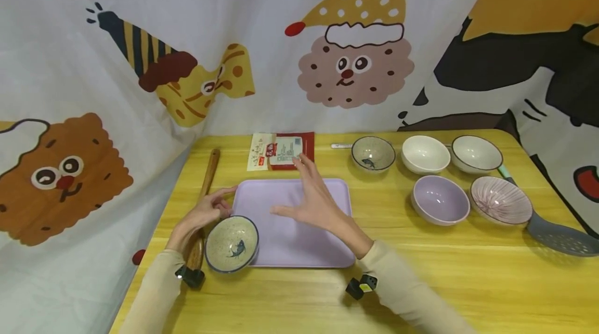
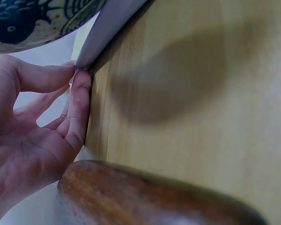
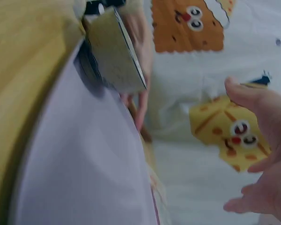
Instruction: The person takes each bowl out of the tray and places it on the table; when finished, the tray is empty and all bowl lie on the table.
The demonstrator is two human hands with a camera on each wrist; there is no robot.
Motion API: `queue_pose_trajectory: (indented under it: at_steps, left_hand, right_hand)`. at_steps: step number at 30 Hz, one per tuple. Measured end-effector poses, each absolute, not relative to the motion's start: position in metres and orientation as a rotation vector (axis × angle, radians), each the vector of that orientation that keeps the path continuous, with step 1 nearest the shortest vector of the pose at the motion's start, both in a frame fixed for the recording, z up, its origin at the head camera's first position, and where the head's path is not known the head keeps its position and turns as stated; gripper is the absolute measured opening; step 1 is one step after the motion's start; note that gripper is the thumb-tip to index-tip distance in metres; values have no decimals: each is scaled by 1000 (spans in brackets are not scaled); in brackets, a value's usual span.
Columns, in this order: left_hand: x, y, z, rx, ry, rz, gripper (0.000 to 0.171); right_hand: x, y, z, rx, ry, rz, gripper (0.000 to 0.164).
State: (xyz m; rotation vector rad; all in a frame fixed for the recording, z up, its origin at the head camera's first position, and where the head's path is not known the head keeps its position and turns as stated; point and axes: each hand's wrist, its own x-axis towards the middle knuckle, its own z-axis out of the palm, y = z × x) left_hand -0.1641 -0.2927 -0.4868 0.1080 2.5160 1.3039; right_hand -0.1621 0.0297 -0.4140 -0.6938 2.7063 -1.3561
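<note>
A lilac rectangular tray [image 1: 299,251] lies on the table. At its left edge my left hand [image 1: 203,214] pinches the rim between thumb and fingers, as the left wrist view shows close up. A speckled bowl [image 1: 232,244] with a blue fish sits upright over the tray's near left corner, just beside that hand. My right hand [image 1: 313,198] hovers above the tray, fingers spread and holding nothing. In the right wrist view, the same hand [image 3: 267,145] stands apart from the tray surface [image 3: 84,154].
A long-handled wooden utensil [image 1: 211,167] lies left of the tray, partly under my left arm. Behind the tray is a red and cream food packet [image 1: 285,152]. Several bowls stand at the right, including a purple bowl [image 1: 441,200], near a grey slotted turner [image 1: 561,235].
</note>
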Motion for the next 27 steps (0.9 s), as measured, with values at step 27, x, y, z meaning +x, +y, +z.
queue_pose_trajectory:
  at_steps: [27]
  left_hand:
    - [-165,-294,-486,128,2481,1349,73]
  right_hand:
    - [-117,-40,-459,-1260,2396,-975,148]
